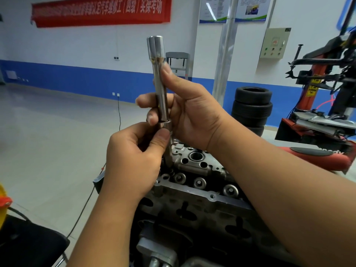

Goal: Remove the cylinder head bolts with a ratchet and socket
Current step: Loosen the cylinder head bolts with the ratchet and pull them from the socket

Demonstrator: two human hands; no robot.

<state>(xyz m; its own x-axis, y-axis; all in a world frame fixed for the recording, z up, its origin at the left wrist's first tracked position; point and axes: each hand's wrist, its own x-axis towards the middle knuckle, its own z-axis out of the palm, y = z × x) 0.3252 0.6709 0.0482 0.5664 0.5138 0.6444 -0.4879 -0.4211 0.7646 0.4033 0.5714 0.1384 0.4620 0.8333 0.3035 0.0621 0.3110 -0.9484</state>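
Long chrome socket [159, 78] held upright above the cylinder head [192, 182], wider end up, narrower shaft running down between both hands. Some yellowish residue shows at the step below the wide end.

Right hand [190, 116]: fingers curled round the socket's shaft from the far side, thumb laid up along it, tip near the step. Firm grip on the socket.

Left hand [133, 157]: directly below the right hand, thumb and forefinger pinching a thinner metal piece, apparently a bolt [168, 135], that hangs from the socket's lower end. A small collar or washer sits where the two meet. The bolt's lower tip reaches toward the cylinder head; cannot tell whether it touches.

Cylinder head: below and in front of the hands, bare metal top, round spring retainers in a row along its near side, a large round bore just behind the bolt's tip. No ratchet visible.

Surroundings, relative to the cylinder head:
- stack of black tyres [251, 108] well behind it, to the right
- red and black tyre-changing machine [325, 93] further right of the tyres
- silver pillar [224, 54] behind it, against the white and blue wall
- red banner [100, 11] high on that wall, to the left
- black cable [84, 207] trailing over the floor to its left
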